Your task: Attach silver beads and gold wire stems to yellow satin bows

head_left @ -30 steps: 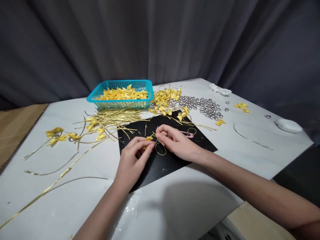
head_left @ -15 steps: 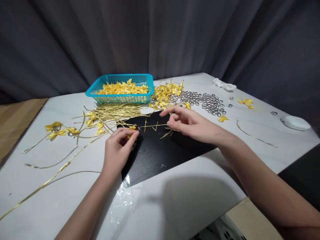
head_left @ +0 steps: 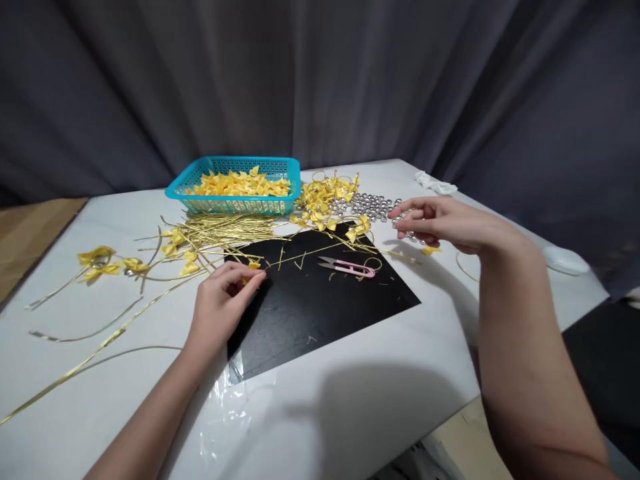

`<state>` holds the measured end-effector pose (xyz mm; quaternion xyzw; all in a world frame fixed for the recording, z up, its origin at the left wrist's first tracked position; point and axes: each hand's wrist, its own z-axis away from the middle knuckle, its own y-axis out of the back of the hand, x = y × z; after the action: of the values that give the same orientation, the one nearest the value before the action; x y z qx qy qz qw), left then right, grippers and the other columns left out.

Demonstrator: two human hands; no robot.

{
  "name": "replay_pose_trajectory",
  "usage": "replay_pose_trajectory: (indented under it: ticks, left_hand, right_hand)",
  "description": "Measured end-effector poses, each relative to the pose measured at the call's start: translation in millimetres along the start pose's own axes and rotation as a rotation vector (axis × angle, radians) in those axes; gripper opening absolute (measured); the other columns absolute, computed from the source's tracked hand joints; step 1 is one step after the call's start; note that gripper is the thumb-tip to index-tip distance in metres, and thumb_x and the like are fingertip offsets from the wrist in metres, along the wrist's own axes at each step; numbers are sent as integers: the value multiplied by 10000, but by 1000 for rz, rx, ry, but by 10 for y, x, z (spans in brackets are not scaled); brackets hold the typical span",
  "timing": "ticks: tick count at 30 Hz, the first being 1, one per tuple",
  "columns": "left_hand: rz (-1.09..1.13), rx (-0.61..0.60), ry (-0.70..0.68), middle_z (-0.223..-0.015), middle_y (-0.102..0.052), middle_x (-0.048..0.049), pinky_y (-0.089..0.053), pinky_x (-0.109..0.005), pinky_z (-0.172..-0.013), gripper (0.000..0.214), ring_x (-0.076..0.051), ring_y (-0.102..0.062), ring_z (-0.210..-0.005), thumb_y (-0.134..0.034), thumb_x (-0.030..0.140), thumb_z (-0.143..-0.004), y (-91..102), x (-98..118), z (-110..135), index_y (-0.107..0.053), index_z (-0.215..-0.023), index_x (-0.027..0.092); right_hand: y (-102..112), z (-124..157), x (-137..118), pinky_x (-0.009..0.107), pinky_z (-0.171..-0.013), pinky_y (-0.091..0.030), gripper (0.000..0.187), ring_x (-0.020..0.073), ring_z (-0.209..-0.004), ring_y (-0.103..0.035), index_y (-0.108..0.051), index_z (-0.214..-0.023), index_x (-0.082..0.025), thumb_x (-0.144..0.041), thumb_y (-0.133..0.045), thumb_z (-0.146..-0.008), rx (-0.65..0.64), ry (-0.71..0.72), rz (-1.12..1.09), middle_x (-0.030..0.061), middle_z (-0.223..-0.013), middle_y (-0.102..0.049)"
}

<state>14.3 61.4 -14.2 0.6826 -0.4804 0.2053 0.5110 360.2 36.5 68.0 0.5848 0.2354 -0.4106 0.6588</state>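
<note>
At the left edge of the black mat [head_left: 320,320], my left hand [head_left: 220,297] is closed in a pinch on a yellow ribbon flower [head_left: 254,265]; the fingers cover most of it. My right hand [head_left: 447,220] is over the right end of the pile of silver beads [head_left: 371,205], its fingers a little bent and apart, and I see nothing held in them. Between the hands, pink thread snips [head_left: 353,268] lie on the mat near thin gold wires [head_left: 300,257]. One finished-looking yellow bow [head_left: 359,228] rests at the mat's far edge.
A blue basket [head_left: 233,205] full of yellow ribbon pieces stands at the back. In front of it lies a bundle of gold wires [head_left: 225,228]. Yellow ribbon flowers [head_left: 97,260] and loose wires spread left. A white dish [head_left: 565,260] and crumpled white tissue [head_left: 435,183] are at right.
My right hand has moved right, from above the mat to the silver beads, uncovering the pink snips. My left hand keeps its pinch. The view has shifted slightly.
</note>
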Motion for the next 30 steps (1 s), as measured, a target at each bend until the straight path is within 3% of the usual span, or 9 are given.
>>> replay_pose_trajectory:
  ticks: [4, 7, 9, 11, 13, 18, 21, 24, 30]
  left_hand:
    - [13, 9, 15, -738, -643, -34, -408, -253, -565, 166, -158, -569, -695, -646, 318, -756, 17, -13, -3, -702, -689, 177]
    - [35, 5, 47, -739, -640, -34, -405, -248, -551, 160, -159, -570, -697, -655, 323, -744, 25, 34, 17, -707, -695, 180]
    - [85, -32, 87, -746, -642, -36, -407, -245, -552, 154, -157, -572, -699, -668, 324, -732, 2, 108, 49, -716, -701, 181]
    - [175, -88, 155, -719, -638, -34, -413, -243, -563, 162, -151, -571, -687, -673, 323, -725, -48, 206, 96, -714, -671, 175]
    - [284, -168, 263, -711, -649, -31, -416, -236, -549, 169, -136, -560, -645, -680, 334, -717, -114, 303, 148, -718, -685, 173]
    - [442, -259, 353, -673, -638, -18, -410, -221, -502, 117, -113, -519, -576, -715, 280, -639, -233, 421, 218, -709, -627, 163]
    - [465, -277, 387, -666, -643, -16, -405, -208, -490, 100, -106, -511, -567, -724, 265, -621, -235, 414, 210, -717, -621, 165]
    - [471, -276, 411, -696, -660, -23, -418, -207, -497, 100, -109, -526, -584, -726, 266, -632, -213, 395, 198, -732, -658, 170]
    - [465, -263, 388, -712, -652, -25, -443, -206, -523, 84, -112, -561, -619, -733, 250, -644, -187, 385, 187, -735, -656, 166]
  right_hand:
    - [102, -59, 72, 176, -384, -296, 265, 43, -451, -408, -610, -960, -167, -220, -682, -711, 58, -83, -54, 23, -683, -593]
    - [-19, -44, -31, 182, -391, -315, 155, 35, -435, -387, -607, -891, -145, -172, -634, -740, 332, -70, -55, 40, -718, -613]
    - [-239, -10, -162, 185, -398, -327, 117, 36, -433, -395, -599, -885, -141, -180, -605, -775, 477, 82, -100, 36, -720, -608]
    - [-536, 50, -301, 191, -413, -363, 156, 32, -447, -424, -596, -930, -140, -211, -601, -792, 407, 263, -160, 54, -856, -626]
    - [-844, 131, -405, 189, -428, -375, 222, 24, -465, -438, -583, -1010, -150, -241, -594, -807, 245, 464, -159, 60, -995, -622]
    - [-1299, 317, -453, 210, -663, -448, 141, 79, -711, -559, -621, -960, -129, -170, -530, -860, -215, 949, 141, 58, -946, -644]
    - [-1316, 348, -419, 220, -708, -446, 168, 98, -769, -565, -626, -958, -98, -193, -510, -883, -225, 1002, 201, 67, -881, -639]
    - [-1261, 339, -402, 205, -646, -428, 154, 85, -691, -546, -631, -933, -96, -204, -547, -864, -203, 983, 234, 56, -844, -639]
    - [-1214, 352, -411, 194, -668, -415, 127, 94, -752, -583, -635, -917, -119, -137, -518, -871, -263, 945, 296, 41, -846, -660]
